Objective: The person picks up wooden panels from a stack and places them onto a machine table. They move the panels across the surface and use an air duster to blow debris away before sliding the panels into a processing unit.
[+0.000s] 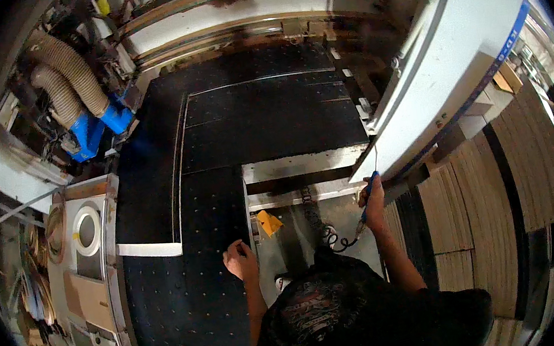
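Note:
My right hand (373, 205) is closed round a blue air blow gun (375, 176). Its thin nozzle points away from me, beside the lower end of the long white machine beam (415, 86). From the gun's lower end a black coiled hose (345, 242) loops down toward the floor. My left hand (240, 260) hovers over or rests on the right edge of the black table (189, 301), which is dotted with small studs; contact cannot be told. Its fingers are loosely curled, and I see nothing in them.
Brown sheet stacks (481, 220) stand at the right. An orange-yellow piece (269, 223) lies by the gap in the table. White tape rolls (87, 231) sit on a side ledge at left. Ribbed hoses (74, 76) with blue ends (90, 134) hang at far left.

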{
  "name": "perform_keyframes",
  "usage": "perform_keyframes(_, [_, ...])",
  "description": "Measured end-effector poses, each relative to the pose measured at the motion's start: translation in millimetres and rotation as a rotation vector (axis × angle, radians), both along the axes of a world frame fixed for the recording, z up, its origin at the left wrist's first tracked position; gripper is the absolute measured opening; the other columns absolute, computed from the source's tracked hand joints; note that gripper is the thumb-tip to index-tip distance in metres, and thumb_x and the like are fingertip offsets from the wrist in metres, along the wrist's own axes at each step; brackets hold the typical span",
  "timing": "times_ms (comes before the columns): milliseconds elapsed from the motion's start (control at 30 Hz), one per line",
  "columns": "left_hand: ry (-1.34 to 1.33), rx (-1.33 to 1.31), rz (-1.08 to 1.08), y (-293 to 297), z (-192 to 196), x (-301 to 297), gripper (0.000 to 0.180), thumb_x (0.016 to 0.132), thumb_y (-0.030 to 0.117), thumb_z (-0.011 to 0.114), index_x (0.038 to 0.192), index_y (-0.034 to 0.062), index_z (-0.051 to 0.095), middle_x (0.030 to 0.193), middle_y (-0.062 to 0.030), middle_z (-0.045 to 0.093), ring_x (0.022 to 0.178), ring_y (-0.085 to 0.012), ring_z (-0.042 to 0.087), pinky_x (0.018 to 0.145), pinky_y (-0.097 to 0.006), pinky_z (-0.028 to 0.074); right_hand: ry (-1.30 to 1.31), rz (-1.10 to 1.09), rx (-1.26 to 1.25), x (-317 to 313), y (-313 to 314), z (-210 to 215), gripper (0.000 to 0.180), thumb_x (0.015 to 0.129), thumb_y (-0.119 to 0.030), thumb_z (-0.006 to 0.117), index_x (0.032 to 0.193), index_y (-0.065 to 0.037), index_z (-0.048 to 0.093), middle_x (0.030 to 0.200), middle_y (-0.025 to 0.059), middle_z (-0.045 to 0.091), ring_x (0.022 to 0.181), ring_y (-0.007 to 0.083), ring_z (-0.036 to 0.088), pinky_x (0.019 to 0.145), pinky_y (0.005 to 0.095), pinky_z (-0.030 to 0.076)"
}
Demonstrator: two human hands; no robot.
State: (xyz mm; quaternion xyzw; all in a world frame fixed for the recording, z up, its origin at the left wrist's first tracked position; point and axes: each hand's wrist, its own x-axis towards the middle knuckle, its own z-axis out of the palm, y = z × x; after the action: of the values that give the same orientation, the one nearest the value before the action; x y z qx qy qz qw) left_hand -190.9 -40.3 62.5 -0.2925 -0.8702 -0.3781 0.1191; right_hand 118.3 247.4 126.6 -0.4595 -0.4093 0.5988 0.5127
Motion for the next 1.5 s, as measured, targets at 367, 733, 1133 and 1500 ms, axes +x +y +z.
perform_keyframes(367, [-0.048, 0.012, -0.022, 5.5, -17.0, -2.8, 0.012, 0.09, 0.01, 0.076, 0.102, 0.0062, 0.077, 0.089, -0.0105, 0.076, 0.079, -0.0303, 0.067, 0.078, -0.045, 0.053, -0.408, 0.538, -0.481, 98.6, -15.4, -63.6, 0.067, 0.106, -0.073, 0.045, 0.119, -0.009, 0.063, 0.067, 0.0005, 0.048, 0.053, 0.0147, 0.05, 0.049, 0.0352, 0.044])
perform_keyframes(733, [-0.072, -0.007, -0.002, 7.0, 0.0, -1.5, 0.012, 0.092, 0.013, 0.073, 0.102, 0.0103, 0.077, 0.081, -0.0056, 0.073, 0.08, -0.029, 0.065, 0.082, -0.044, 0.051, -1.01, 0.922, -0.578, 221.4, -177.4, -245.9, 0.073, 0.11, -0.067, 0.038, 0.157, -0.012, 0.05, 0.098, 0.0138, 0.066, 0.078, 0.0245, 0.062, 0.069, 0.0446, 0.052])
perform_keyframes(1133, [-0.068, 0.027, 0.016, -10.3, -3.4, -9.7, 0.011, 0.089, 0.012, 0.074, 0.099, 0.0106, 0.077, 0.085, -0.0066, 0.072, 0.085, -0.0304, 0.065, 0.082, -0.046, 0.05, -1.067, 1.144, -0.262, 141.0, -78.6, -325.6, 0.077, 0.11, -0.067, 0.035, 0.164, -0.011, 0.041, 0.13, 0.0194, 0.065, 0.102, 0.0313, 0.064, 0.092, 0.0464, 0.05])
perform_keyframes(1500, [-0.054, 0.082, 0.085, -20.3, -14.0, -2.0, 0.012, 0.088, 0.014, 0.073, 0.098, 0.01, 0.077, 0.099, -0.0068, 0.076, 0.095, -0.0313, 0.067, 0.088, -0.044, 0.051, -0.913, 2.02, -0.113, -43.8, -82.4, -182.8, 0.062, 0.112, -0.044, 0.049, 0.161, -0.006, 0.046, 0.158, 0.0143, 0.054, 0.137, 0.0257, 0.051, 0.117, 0.0436, 0.04])
